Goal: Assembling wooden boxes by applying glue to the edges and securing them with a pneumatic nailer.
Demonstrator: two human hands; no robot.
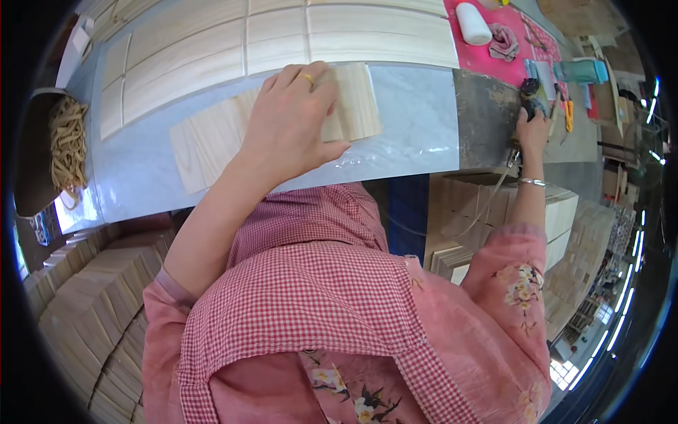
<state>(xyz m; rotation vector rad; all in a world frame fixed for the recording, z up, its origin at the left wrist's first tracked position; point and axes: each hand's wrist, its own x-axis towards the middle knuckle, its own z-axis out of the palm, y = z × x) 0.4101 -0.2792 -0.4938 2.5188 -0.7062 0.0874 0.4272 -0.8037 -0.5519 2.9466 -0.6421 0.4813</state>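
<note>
My left hand [289, 124] lies flat, fingers spread, on a pale wooden panel [205, 138] that rests on the grey plastic-covered bench [417, 116]. A ring shows on one finger. My right hand [531, 131] reaches far to the right and grips a dark power tool [530, 95] at the edge of a dark metal plate [486, 116]. A thin cord [487, 205] hangs down from the tool. I wear a pink flowered top and a red checked apron.
More pale wood panels [282, 35] lie in rows at the back of the bench. A red mat [494, 56] holds a white roll [472, 22] and a crumpled rag [504, 42]. Rubber bands [68, 141] fill a tray at left. Stacks of wooden pieces [92, 304] stand below.
</note>
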